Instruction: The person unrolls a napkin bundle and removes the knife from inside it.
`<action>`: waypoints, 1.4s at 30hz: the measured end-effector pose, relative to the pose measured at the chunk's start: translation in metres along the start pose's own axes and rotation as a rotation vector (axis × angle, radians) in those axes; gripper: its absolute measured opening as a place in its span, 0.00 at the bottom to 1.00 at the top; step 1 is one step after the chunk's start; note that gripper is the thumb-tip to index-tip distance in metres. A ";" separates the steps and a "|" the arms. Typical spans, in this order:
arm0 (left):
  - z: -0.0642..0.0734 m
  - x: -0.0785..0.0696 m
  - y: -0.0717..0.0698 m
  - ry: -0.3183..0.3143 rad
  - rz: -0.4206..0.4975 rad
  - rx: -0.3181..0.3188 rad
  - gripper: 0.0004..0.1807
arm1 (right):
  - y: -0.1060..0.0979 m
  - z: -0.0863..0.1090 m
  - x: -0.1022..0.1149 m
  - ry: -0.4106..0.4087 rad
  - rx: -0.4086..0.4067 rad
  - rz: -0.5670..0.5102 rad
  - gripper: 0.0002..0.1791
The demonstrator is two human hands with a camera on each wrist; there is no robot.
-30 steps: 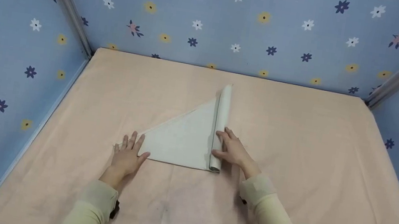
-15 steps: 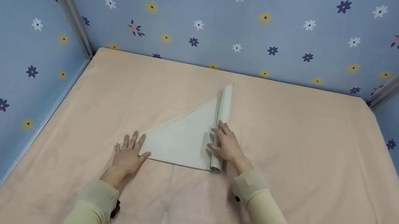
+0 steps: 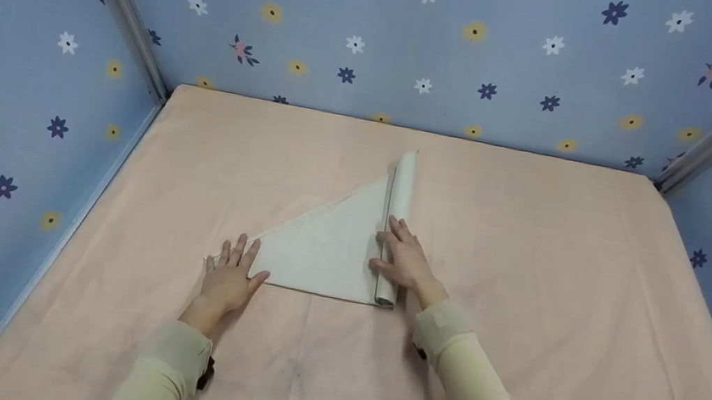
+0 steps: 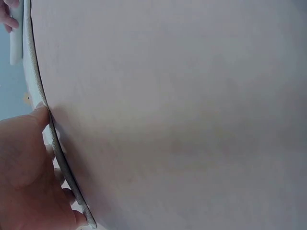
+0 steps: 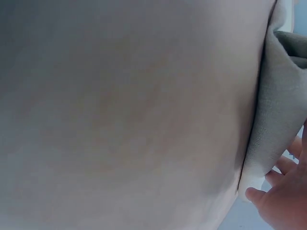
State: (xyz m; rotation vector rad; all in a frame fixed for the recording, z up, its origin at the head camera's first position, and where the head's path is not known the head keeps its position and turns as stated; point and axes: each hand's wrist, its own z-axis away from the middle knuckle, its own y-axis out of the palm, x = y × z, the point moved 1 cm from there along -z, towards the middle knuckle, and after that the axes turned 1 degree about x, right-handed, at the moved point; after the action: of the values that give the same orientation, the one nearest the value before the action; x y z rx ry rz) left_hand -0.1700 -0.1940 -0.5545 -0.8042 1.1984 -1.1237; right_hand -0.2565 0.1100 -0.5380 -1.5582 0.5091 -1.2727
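Observation:
A pale grey-green cloth (image 3: 324, 245) lies flat with a slanted far edge, and its right side is wound into a narrow roll (image 3: 404, 182) that points away from me. My left hand (image 3: 228, 285) rests with spread fingers on the cloth's left corner; the left wrist view has its thumb along the near edge (image 4: 64, 165). Across the roll lies my right hand (image 3: 409, 261), its fingers reaching over onto the flat part just left of it. In the right wrist view the roll's open near end (image 5: 280, 100) shows beside that hand (image 5: 285, 203).
A peach sheet (image 3: 531, 254) with light creases covers the table. Blue flowered panels (image 3: 387, 35) stand at the back and both sides, joined by grey metal posts (image 3: 121, 2) at the far corners.
My right hand has shifted slightly left and farther over the roll, then stayed nearly still. The left hand and the cloth look about the same.

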 end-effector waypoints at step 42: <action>-0.002 0.001 0.003 -0.009 -0.019 -0.004 0.36 | -0.013 0.013 -0.022 -0.010 0.022 -0.083 0.31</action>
State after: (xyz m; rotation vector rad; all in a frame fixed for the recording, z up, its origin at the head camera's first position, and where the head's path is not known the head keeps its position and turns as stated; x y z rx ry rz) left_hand -0.1711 -0.1940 -0.5579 -0.8246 1.1876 -1.1324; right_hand -0.2559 0.1392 -0.5356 -1.5803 0.4260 -1.3285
